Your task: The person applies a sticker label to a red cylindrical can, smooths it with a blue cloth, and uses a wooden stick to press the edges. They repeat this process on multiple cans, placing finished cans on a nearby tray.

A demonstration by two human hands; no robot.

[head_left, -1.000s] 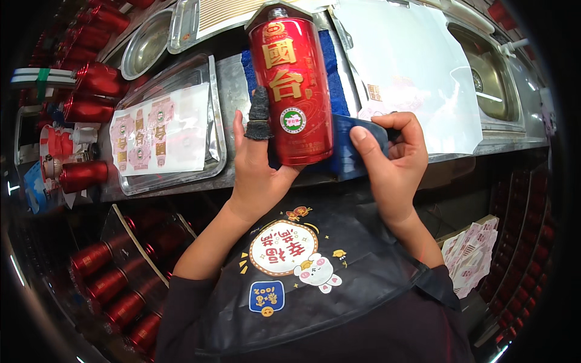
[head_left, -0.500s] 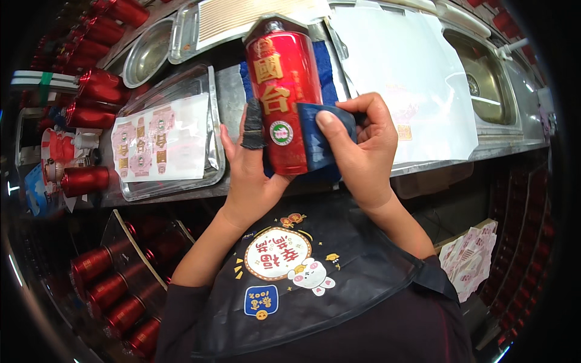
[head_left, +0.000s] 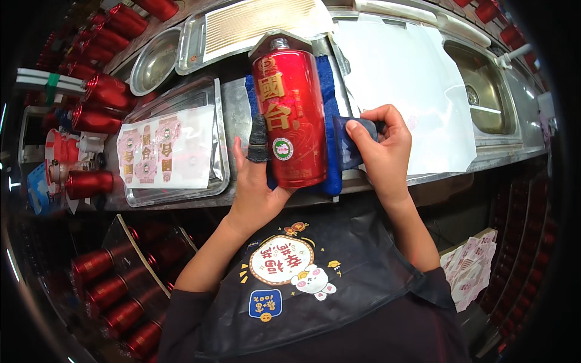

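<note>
A glossy red bottle (head_left: 302, 115) with gold characters and a round green-and-white sticker is tilted slightly over the bench edge. My left hand (head_left: 259, 187) grips it low on its left side, with a dark wrap (head_left: 258, 140) on one finger. Part of that hand is hidden behind the bottle. Just right of the bottle, my right hand (head_left: 387, 148) pinches a dark blue flexible squeegee (head_left: 350, 145) between thumb and fingers, apart from the red surface. Beneath the bottle lies a blue towel (head_left: 330, 163).
Decal sheets (head_left: 163, 148) lie on a metal tray (head_left: 219, 130) at left, near a round steel bowl (head_left: 152, 63). White sheeting (head_left: 411, 78) covers the bench beside a sink (head_left: 484, 91). Red bottles (head_left: 100, 118) stand at left; more fill a crate (head_left: 118, 284) below.
My right hand has drawn the blue squeegee away from the bottle to the right. The bottle appears slightly lower in view and stays in my left hand.
</note>
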